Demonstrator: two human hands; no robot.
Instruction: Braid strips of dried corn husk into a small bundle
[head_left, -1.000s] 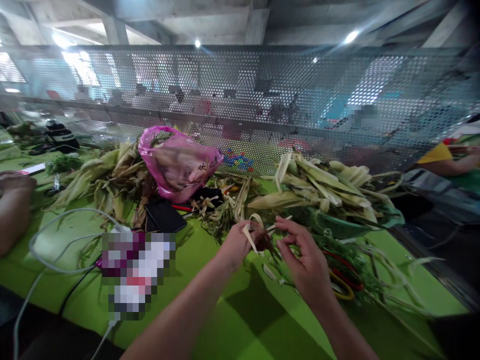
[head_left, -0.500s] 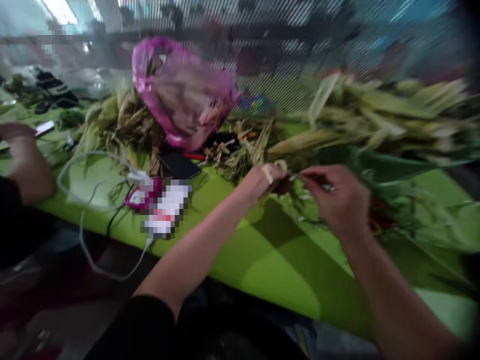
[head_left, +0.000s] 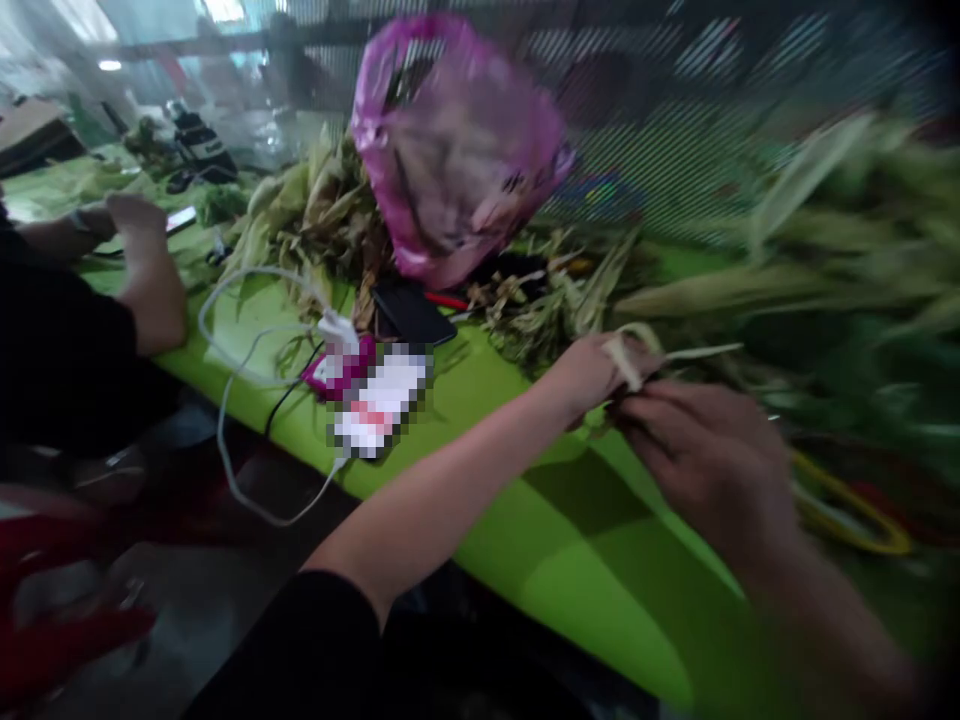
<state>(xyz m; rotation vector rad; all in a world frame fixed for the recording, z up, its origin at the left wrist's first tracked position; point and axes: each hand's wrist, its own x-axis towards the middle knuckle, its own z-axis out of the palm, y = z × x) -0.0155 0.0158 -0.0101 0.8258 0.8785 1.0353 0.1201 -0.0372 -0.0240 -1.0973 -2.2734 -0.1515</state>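
My left hand (head_left: 589, 375) is closed, with a pale strip of corn husk (head_left: 625, 362) looped about its fingers. A thin pale end (head_left: 705, 352) sticks out to the right from beside the fingertips. My right hand (head_left: 709, 455) reaches in from the right, its fingers pressed together against the left fingertips. Whatever lies between its fingers is dark, blurred and mostly covered. Both hands are above the green table (head_left: 525, 530). Just beyond them lies a heap of dry husk leaves (head_left: 720, 290).
A pink plastic bag (head_left: 465, 150) stands against a mesh partition. Nearby are a black phone (head_left: 416, 315), a blurred-out phone (head_left: 382, 400) on a white cable (head_left: 251, 510), and a pink power strip (head_left: 341, 370). A yellow-edged loop (head_left: 855, 510) lies right; another person's arm (head_left: 154, 270) rests left.
The view has swung left, so things appear further right. My right hand has come in from a short distance away to meet the left fingertips, and a pale end now sticks out.
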